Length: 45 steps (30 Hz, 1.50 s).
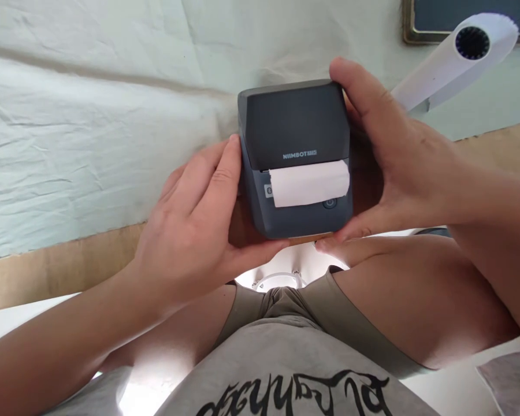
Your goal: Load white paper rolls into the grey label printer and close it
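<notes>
A dark grey label printer [294,124] marked NIIMBOT is held between my two hands near the table's front edge. A strip of white paper [309,184] sticks out of its slot and covers part of the front, beside the power button [330,203]. My left hand [195,214] is closed on the printer's left side, thumb along the lower front edge. On the other side, my right hand [394,156] spans the right side, with one fingertip at the top right corner and another at the lower right corner. The printer's underside is hidden.
A pale green cloth [91,115] with wrinkles covers the table, whose wooden edge [60,263] shows in front. At the upper right lies a white paper roll [442,69] with a dark hollow end. Behind it is a dark framed panel [472,14]. My legs are below the edge.
</notes>
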Tool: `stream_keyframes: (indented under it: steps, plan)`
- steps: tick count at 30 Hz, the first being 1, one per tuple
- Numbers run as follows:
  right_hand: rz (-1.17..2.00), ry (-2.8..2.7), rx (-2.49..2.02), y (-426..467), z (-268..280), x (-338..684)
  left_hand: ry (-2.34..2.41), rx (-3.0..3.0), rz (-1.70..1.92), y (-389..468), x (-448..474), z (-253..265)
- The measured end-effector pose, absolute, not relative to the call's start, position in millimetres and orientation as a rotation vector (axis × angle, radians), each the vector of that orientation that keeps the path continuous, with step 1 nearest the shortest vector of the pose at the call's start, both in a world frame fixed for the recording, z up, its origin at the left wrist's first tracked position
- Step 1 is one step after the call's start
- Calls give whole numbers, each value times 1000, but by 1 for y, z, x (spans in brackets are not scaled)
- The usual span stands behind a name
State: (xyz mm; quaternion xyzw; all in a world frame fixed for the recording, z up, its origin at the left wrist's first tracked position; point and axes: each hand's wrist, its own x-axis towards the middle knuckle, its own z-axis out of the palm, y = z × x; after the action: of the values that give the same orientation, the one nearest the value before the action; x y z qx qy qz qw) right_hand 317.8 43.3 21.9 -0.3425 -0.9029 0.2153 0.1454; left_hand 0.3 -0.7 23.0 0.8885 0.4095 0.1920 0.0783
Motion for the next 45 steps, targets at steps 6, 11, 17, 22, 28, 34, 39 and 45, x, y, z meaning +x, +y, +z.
stream_keyframes:
  steps: [6,11,17,22,28,34,39,45]
  plan:
    - [662,-2580,-925,43,19,316,1231,2677,470,0,6,25]
    - [593,-2546,-945,42,19,319,1307,2701,484,-5,10,26]
    - [705,-2489,-995,33,26,308,1325,2787,435,-9,7,29]
    - [812,-2435,-989,32,28,305,1381,2809,469,-7,8,33]
    - [569,-2579,-869,34,19,310,1355,2785,440,-5,12,34]
    - [752,-2494,-812,33,26,307,1394,2629,503,-4,8,28]
    - [697,-2344,-1043,33,32,305,1303,2396,501,2,2,29]
    - [623,-2143,-1247,32,40,300,1166,2449,454,6,0,30]
